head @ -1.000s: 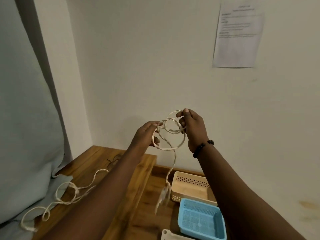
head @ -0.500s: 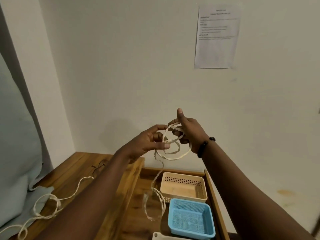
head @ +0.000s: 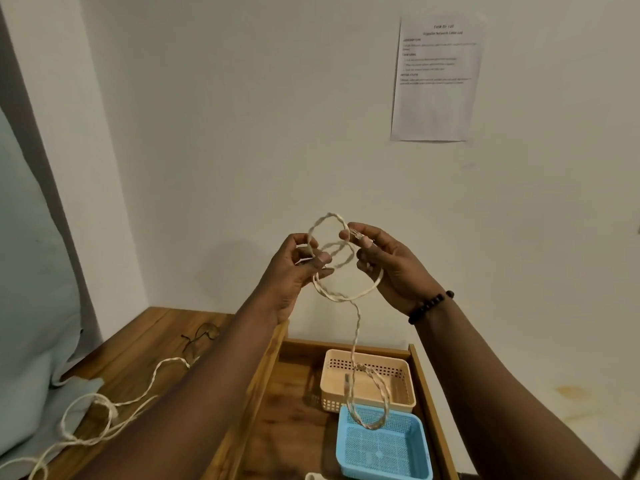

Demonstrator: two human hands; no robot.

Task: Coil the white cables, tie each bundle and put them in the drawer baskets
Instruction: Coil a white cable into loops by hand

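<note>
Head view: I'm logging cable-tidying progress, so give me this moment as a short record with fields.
left hand: grips the loops of the held cable
right hand: pinches the same cable near its end
held cable tail: hangs down in front of the beige basket and blue basket
drawer: open, both baskets inside
second cable: loose on the wooden top
tie: none visible yet

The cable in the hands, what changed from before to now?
The hands drew a little apart, so the loops of the cable spread wider. The right hand now pinches the cable's end near its fingertips; the left hand still holds the loops. The hanging tail swung right and now dangles over the beige basket and blue basket. The baskets and the other cable on the table stayed put.
</note>
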